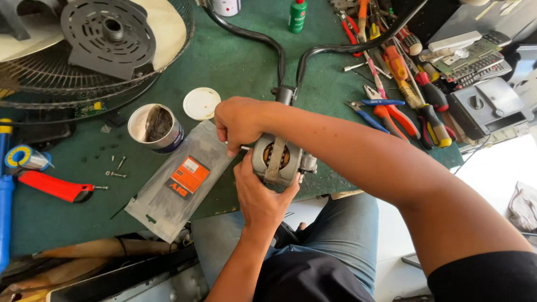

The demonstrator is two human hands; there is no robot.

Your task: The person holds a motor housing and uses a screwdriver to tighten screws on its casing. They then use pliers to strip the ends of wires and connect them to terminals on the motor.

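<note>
**Both hands on a small fan motor at the bench edge**

The person has a small grey electric motor point(278, 159) pinned between both hands at the near edge of the green-topped workbench point(235, 61). The left hand point(260, 196) comes up from below and cups the underside of the motor, fingers curled round its near end, so that hand is clamped on the housing. The right hand point(239, 123) reaches across from the right and closes over the motor's left end; the fist is tight, and a thin metal shaft or tool tip pokes out just beneath it, though I cannot tell which it is. Copper windings show through the open face of the motor, between the two hands.

A black cable point(279, 56) runs up and away from the far side of the motor, splitting into two curves across the bench.

Just left of the grip lies a grey plastic pouch with an orange label point(179, 184), its corner almost under the right hand. Beyond that pouch stands an open tin of dark grease point(155, 127), with its white lid point(201, 103) lying flat beside it. Further left are a few loose screws point(114, 166) and a red-handled tool point(53, 185). Up and left of the hands sits a fan guard with a dark mounting plate point(106, 33). To the right of the grip, well apart, is a spread of pliers and screwdrivers point(403, 106), and a green bottle point(297, 15) stands at the far edge.
</note>
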